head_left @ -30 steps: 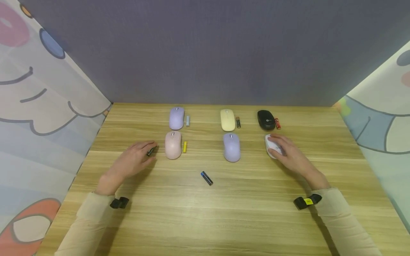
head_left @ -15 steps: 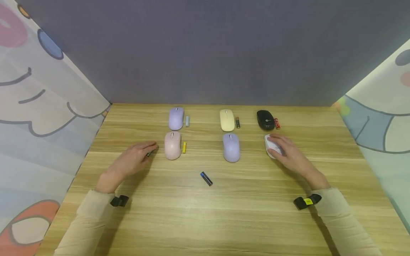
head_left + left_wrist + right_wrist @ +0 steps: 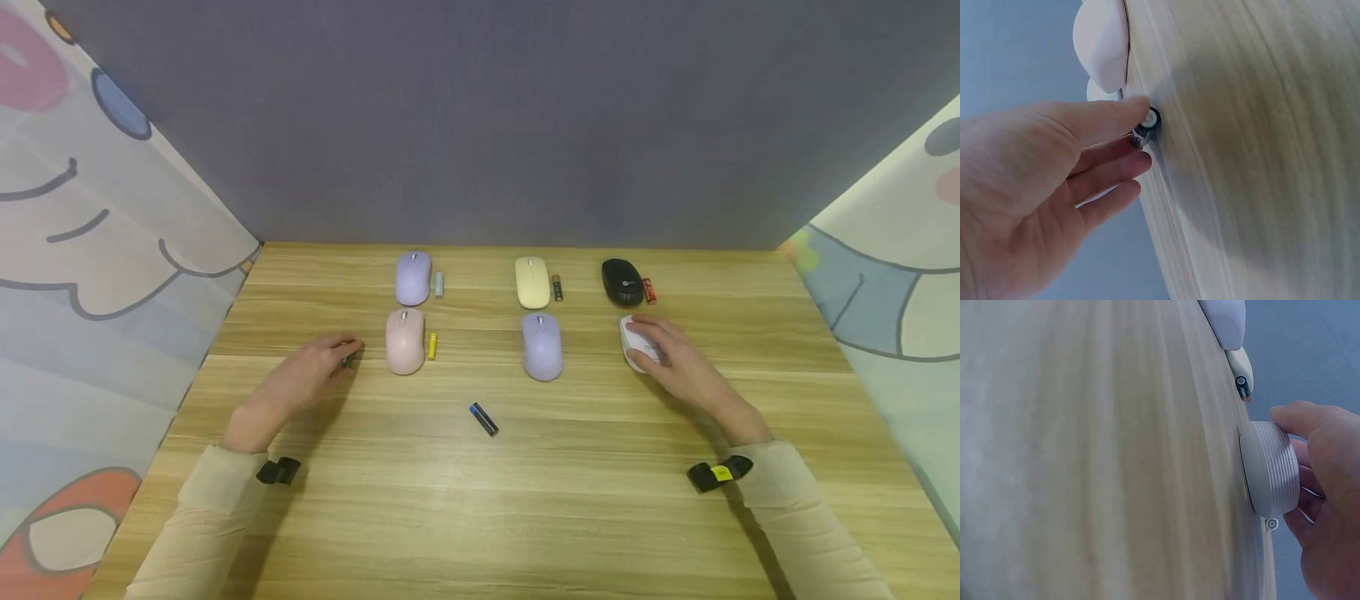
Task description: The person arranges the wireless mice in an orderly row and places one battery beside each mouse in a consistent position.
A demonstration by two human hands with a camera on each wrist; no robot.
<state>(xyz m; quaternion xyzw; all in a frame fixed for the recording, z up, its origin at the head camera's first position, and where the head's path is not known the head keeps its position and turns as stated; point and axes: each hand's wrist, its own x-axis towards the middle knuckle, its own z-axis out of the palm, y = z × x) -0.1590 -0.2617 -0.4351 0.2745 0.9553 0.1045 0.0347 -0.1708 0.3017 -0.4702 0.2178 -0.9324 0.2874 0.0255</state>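
My left hand pinches a dark battery between thumb and fingers, low over the wooden table left of the pink mouse. In the head view the fingers cover most of that battery. With thumb and fingers along its sides, my right hand grips a white mouse lying on the table. Its ridged top faces the palm in the right wrist view. Just behind it are a black mouse and a red battery.
A lilac mouse has a pale blue battery beside it. Yellow battery lies by the pink mouse. Yellow mouse and dark battery stand behind a second lilac mouse. A black-and-blue battery lies in front.
My left fingertips have drawn slightly back to the left, with less of the battery showing between them. The right hand and white mouse stay in place.
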